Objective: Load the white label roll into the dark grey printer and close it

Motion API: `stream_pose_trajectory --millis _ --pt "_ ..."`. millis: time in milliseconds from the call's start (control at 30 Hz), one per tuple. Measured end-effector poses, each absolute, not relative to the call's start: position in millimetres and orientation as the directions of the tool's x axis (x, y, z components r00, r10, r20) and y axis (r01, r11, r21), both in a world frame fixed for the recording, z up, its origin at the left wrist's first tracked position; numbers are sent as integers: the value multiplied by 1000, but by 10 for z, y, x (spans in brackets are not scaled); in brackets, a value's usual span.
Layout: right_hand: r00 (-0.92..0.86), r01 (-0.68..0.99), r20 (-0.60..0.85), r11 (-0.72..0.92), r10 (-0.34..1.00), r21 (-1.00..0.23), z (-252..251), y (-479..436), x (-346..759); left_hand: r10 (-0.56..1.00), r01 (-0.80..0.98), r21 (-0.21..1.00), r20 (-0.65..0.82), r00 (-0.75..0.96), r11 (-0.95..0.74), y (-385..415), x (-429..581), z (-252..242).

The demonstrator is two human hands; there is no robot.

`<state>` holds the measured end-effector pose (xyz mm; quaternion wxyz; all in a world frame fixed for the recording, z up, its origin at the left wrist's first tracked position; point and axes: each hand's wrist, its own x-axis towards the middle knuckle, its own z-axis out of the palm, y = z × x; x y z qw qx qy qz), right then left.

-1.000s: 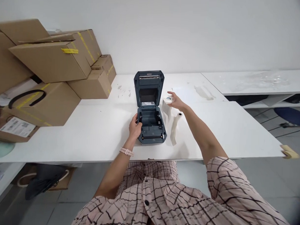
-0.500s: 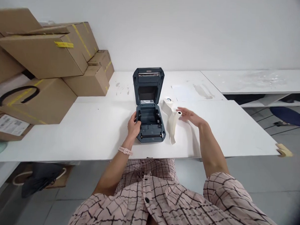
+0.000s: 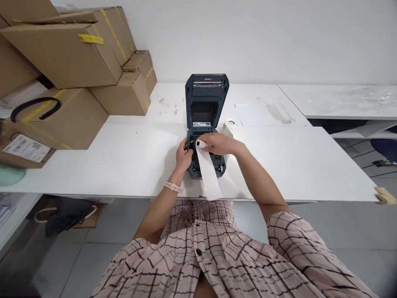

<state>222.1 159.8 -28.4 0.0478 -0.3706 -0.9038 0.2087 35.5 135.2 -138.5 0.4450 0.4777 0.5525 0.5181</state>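
A dark blue-grey label printer stands on the white table with its lid raised and its bay exposed. My left hand grips the printer's left side, thumb over the edge. Over the open bay, my right hand is closed around a small white paper roll. The roll's dark-cored end faces left. A loose paper strip hangs from it across the printer's front towards the table edge. Behind my right hand, more white paper is partly hidden beside the printer.
Cardboard boxes with yellow tape are stacked on the left. A black curved strap lies across one box. Thin white sheets lie behind the printer to the right. A yellowish pad covers the table's right corner.
My right hand has taken hold of the paper roll and carried it left, from beside the printer to over its open bay. My left hand stays on the printer's side. The view has shifted slightly.
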Motion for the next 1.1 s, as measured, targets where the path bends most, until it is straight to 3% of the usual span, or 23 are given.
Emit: stream_pose_trajectory --millis 67,167,267,467,567,800,1100 --pt "-637 769 -208 594 742 -238 -412 1697 2002 989 63 998 2 -147 8 1355 363 -1394" --pt "-603 797 -271 579 751 -169 -560 1760 1894 988 54 998 23 -154 -15 1366 370 -1423" --pt "-623 781 -181 588 761 -210 -615 1691 1973 987 45 999 37 -154 -30 1373 372 -1441" --pt "-603 649 289 668 743 -364 -800 1036 2221 987 30 999 29 -157 -25 1319 377 -1386" --pt "-567 585 415 703 711 -404 -958 582 2260 988 15 1000 6 -157 -4 1276 382 -1329" --pt "-586 673 381 692 715 -263 -1161 104 2266 988 7 1000 -26 -151 27 1243 374 -1268" --pt "-536 691 426 669 729 -276 -1207 158 2188 991 -13 1000 -23 -132 21 1248 365 -1289"
